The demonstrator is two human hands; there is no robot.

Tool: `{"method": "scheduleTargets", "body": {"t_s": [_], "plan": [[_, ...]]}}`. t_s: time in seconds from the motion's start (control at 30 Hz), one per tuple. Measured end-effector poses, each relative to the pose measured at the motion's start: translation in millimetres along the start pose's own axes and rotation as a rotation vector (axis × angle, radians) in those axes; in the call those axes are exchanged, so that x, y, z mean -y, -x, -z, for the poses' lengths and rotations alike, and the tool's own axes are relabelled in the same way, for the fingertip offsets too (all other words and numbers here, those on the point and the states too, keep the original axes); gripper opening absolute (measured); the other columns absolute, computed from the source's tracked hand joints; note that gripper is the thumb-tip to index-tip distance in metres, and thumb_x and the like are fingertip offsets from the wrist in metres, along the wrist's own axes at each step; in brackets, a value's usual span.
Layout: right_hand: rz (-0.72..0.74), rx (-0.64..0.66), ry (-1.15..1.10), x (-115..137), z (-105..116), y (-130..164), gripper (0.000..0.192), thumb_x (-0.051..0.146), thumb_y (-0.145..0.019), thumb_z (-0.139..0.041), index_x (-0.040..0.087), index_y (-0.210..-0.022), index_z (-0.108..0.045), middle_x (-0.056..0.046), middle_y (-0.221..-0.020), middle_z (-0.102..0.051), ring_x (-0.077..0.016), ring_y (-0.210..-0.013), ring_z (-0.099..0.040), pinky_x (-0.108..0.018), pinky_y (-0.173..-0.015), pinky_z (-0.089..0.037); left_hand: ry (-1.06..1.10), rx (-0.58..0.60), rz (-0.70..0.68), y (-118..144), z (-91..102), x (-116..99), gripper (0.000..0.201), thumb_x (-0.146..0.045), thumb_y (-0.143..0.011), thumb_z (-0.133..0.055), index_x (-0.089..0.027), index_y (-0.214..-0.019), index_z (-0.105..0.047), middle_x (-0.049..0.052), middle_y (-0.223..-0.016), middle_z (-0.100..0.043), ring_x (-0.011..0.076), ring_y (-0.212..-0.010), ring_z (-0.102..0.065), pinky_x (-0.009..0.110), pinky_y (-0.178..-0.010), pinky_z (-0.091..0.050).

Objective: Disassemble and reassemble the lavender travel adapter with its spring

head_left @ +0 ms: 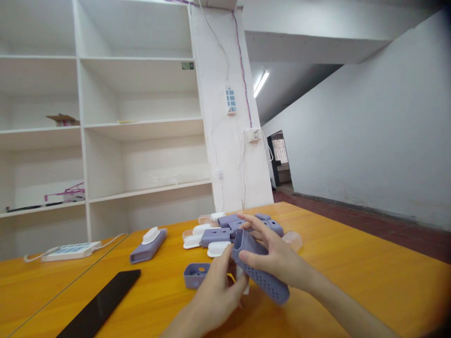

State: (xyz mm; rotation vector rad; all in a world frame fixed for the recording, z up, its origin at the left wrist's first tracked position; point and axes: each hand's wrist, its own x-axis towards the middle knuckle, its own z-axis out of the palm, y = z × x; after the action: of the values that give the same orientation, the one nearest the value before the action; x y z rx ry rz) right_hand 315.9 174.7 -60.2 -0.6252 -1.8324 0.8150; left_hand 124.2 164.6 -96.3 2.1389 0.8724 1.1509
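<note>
My right hand [276, 251] grips a long purple plastic case [262, 277] with rows of small holes, tilted with its open end toward the upper left. Close against that end is my left hand [220, 291], its fingers curled around a white piece [245, 287] that is mostly hidden under the case. Left of this hand a short purple open-topped part [195, 275] lies on the table. Just behind my hands are a white bristled brush head [217, 249], a purple case with slots [214, 237] and several more purple, white and clear parts.
On the orange wooden table [338, 281], a purple case with a white brush on top [150, 245] lies to the left. Nearer is a black flat slab [102, 303]. A white power strip [70, 251] rests farther left. White shelves [146, 192] stand behind.
</note>
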Motion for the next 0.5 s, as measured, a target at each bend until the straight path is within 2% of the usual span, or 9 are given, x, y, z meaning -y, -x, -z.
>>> {"method": "scheduleTargets", "body": {"t_s": [0.13, 0.2, 0.27, 0.37, 0.43, 0.5], "plan": [[-0.015, -0.01, 0.288, 5.2, -14.2, 5.7, 0.071, 0.041, -0.086, -0.075, 0.03, -0.149, -0.045, -0.007, -0.147, -0.054, -0.0298, -0.136, -0.05, -0.048, -0.117, -0.037, 0.137, -0.033, 0.061, 1.8, -2.3, 9.3, 0.038, -0.017, -0.092, -0.055, -0.023, -0.129, -0.05, 0.0, -0.086, -0.065, 0.0128, -0.06, -0.062, 0.021, -0.051, -0.049], [-0.031, -0.008, 0.391, 3.6, -16.1, 6.6, 0.071, 0.044, -0.087, -0.072, 0.027, -0.151, -0.045, -0.008, -0.153, -0.05, -0.0301, -0.142, -0.043, -0.048, -0.121, -0.031, 0.137, -0.035, 0.061, 2.1, 0.7, 12.5, 0.038, -0.016, -0.091, -0.054, -0.022, -0.129, -0.052, 0.0, -0.086, -0.065, 0.0123, -0.057, -0.06, 0.022, -0.05, -0.048], [-0.052, 0.006, 0.459, 0.6, -16.8, 6.6, 0.086, 0.044, -0.081, -0.077, 0.026, -0.155, -0.038, -0.009, -0.157, -0.046, -0.0311, -0.144, -0.041, -0.049, -0.121, -0.031, 0.121, -0.05, 0.06, 2.7, 3.5, 13.8, 0.041, -0.011, -0.086, -0.058, -0.021, -0.126, -0.056, 0.002, -0.09, -0.067, 0.0146, -0.064, -0.062, 0.024, -0.057, -0.051], [-0.098, -0.002, 0.524, -3.8, -14.0, 6.9, 0.118, 0.04, -0.065, -0.088, 0.025, -0.162, -0.022, -0.013, -0.162, -0.037, -0.0353, -0.146, -0.038, -0.051, -0.12, -0.031, 0.1, -0.098, 0.062, 2.5, 5.2, 15.1, 0.054, -0.001, -0.074, -0.063, -0.022, -0.123, -0.062, 0.005, -0.103, -0.068, 0.02, -0.09, -0.064, 0.025, -0.073, -0.053], [-0.146, 0.011, 0.543, -5.9, -7.9, 7.9, 0.128, 0.035, -0.062, -0.088, 0.023, -0.164, -0.012, -0.017, -0.155, -0.046, -0.0374, -0.14, -0.045, -0.051, -0.113, -0.039, 0.11, -0.119, 0.093, 0.3, 4.9, 17.5, 0.044, -0.007, -0.078, -0.064, -0.022, -0.12, -0.063, 0.005, -0.101, -0.068, 0.0201, -0.089, -0.064, 0.023, -0.067, -0.052], [-0.188, 0.063, 0.556, -7.7, 1.0, 8.9, 0.13, 0.03, -0.062, -0.088, 0.024, -0.164, -0.007, -0.016, -0.143, -0.057, -0.0365, -0.128, -0.057, -0.048, -0.104, -0.047, 0.139, -0.134, 0.146, -3.5, 4.5, 21.5, 0.031, -0.024, -0.087, -0.064, -0.02, -0.117, -0.061, 0.004, -0.09, -0.064, 0.0185, -0.075, -0.064, 0.021, -0.051, -0.048]]}}
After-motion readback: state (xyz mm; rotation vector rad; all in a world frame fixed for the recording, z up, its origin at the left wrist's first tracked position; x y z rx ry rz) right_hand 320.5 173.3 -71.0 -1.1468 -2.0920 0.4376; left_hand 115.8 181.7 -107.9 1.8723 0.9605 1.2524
